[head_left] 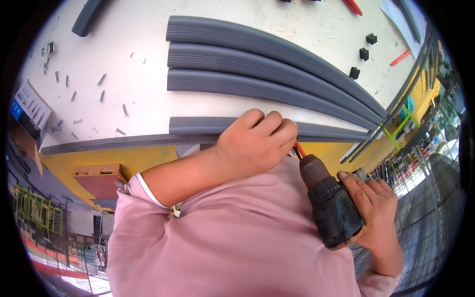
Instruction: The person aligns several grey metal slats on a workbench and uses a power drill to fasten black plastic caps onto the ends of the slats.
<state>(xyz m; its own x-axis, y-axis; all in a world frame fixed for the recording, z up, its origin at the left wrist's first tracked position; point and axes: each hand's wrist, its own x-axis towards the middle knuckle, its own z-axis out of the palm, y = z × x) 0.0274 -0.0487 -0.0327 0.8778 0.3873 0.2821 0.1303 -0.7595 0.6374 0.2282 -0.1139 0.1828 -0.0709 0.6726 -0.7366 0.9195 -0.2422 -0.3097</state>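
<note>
My right hand [372, 205] is closed around the grip of a dark cordless drill [332, 208], held near my body on the right. Its chuck points up and left, and a bit with a red part [300, 150] reaches to the fingers of my left hand [260, 139]. That left hand is closed, knuckles up, over the nearest grey ridged strip [198, 125], which lies along the front table edge. Its fingertips and whatever they pinch are hidden. Three similar grey strips [257, 86] lie side by side just beyond.
Several loose screws [101, 95] are scattered on the white table [133, 29] at left, near an open carton [30, 111]. Several small black blocks [364, 54] and a red pen-like stick [400, 58] lie at far right. Another grey strip [88, 19] sits far left.
</note>
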